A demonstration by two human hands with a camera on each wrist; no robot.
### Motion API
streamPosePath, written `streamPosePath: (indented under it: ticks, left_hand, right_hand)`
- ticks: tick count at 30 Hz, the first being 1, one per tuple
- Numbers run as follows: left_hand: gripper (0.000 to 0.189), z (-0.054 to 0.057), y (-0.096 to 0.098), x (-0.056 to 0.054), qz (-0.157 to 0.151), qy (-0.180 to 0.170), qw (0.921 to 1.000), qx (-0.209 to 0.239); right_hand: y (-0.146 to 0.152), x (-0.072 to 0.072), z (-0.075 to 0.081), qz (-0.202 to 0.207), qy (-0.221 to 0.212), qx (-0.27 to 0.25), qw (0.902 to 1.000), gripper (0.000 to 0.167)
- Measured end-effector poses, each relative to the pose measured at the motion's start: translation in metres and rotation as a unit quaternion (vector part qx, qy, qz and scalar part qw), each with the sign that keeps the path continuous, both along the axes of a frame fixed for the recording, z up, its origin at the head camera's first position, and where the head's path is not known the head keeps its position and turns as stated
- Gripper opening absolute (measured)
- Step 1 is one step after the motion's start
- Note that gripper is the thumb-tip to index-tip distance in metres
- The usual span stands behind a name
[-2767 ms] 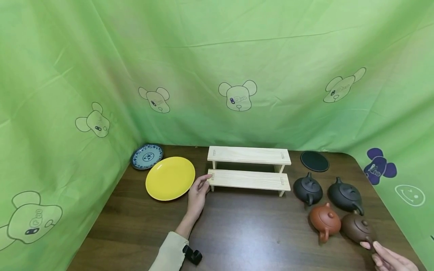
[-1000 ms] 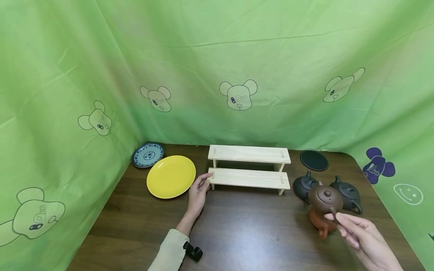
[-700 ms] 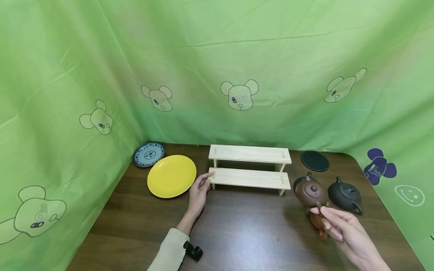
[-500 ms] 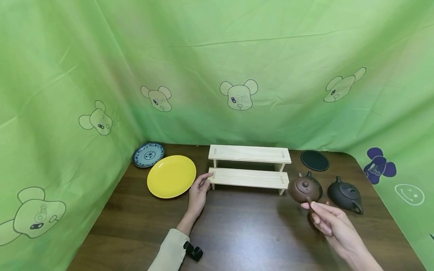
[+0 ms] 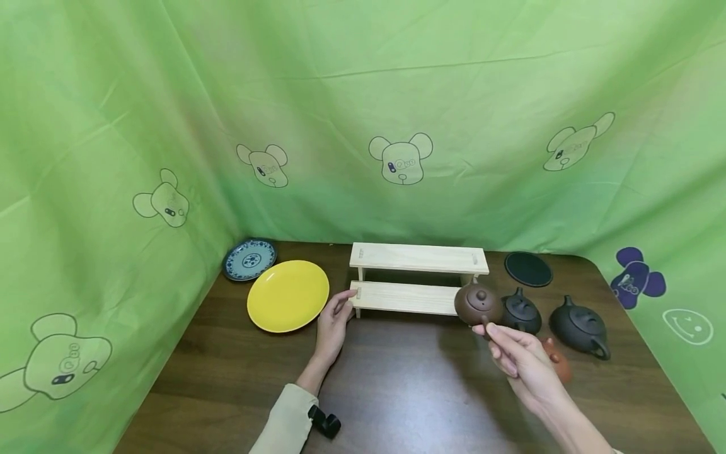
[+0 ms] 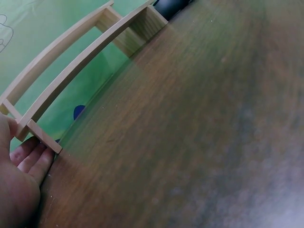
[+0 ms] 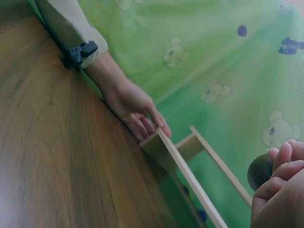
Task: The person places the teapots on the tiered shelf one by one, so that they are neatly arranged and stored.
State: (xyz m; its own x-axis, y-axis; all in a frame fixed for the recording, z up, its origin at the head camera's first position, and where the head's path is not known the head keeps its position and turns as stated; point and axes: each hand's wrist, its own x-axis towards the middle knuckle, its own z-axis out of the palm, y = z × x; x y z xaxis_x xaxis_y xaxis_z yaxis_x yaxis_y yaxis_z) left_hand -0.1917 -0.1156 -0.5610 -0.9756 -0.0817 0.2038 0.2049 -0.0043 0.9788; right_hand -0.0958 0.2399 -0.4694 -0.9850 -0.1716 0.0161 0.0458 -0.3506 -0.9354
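Note:
In the head view my right hand (image 5: pixel 530 366) pinches the handle of a brown teapot (image 5: pixel 478 305), held up in front of the right end of a two-step wooden shelf (image 5: pixel 416 257). Part of the pot's rounded body (image 7: pixel 260 172) shows past the curled fingers in the right wrist view. My left hand (image 5: pixel 331 328) holds the left end of the shelf's lower step (image 5: pixel 408 297). In the left wrist view, that hand's fingers lie by the shelf's end leg (image 6: pixel 43 137). Both steps bear nothing. The teapot hides the lower step's right end.
Right of the shelf stand two black teapots (image 5: pixel 520 312) (image 5: pixel 578 325) and a reddish-orange teapot (image 5: pixel 558 362), partly hidden by my right hand. A dark round mat (image 5: pixel 529 269) lies behind them. At left are a yellow plate (image 5: pixel 288 296) and a blue patterned plate (image 5: pixel 250 260).
The brown teapot has been lifted from the table at the right and carried left, over the other teapots, to the shelf's right end. My left hand has stayed at the shelf.

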Motion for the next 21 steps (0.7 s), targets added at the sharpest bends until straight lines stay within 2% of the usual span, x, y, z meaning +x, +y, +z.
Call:
streamPosePath:
  ticks: [6, 11, 14, 18, 21]
  left_hand:
    - [0.029, 0.003, 0.001, 0.000, -0.001, -0.038, 0.9991, 0.016]
    - [0.029, 0.004, 0.003, -0.001, 0.001, -0.040, 0.9991, 0.017]
    - [0.028, 0.002, 0.003, 0.000, 0.000, -0.021, 0.9997, 0.015]
    - [0.027, -0.006, 0.001, -0.002, -0.006, 0.038, 0.9991, 0.014]
    - [0.027, -0.006, 0.000, -0.002, -0.007, 0.039, 0.9991, 0.015]
  right_hand:
    - [-0.024, -0.009, 0.004, -0.013, -0.006, -0.001, 0.9999, 0.042]
    - [-0.040, -0.015, 0.004, -0.040, -0.013, 0.012, 0.9991, 0.039]
    - [-0.050, -0.018, 0.005, -0.052, -0.019, 0.022, 0.9982, 0.037]
    - [-0.062, -0.022, 0.008, -0.051, -0.030, 0.027, 0.9979, 0.035]
    - [-0.072, -0.025, 0.010, -0.048, -0.034, 0.024, 0.9980, 0.035]
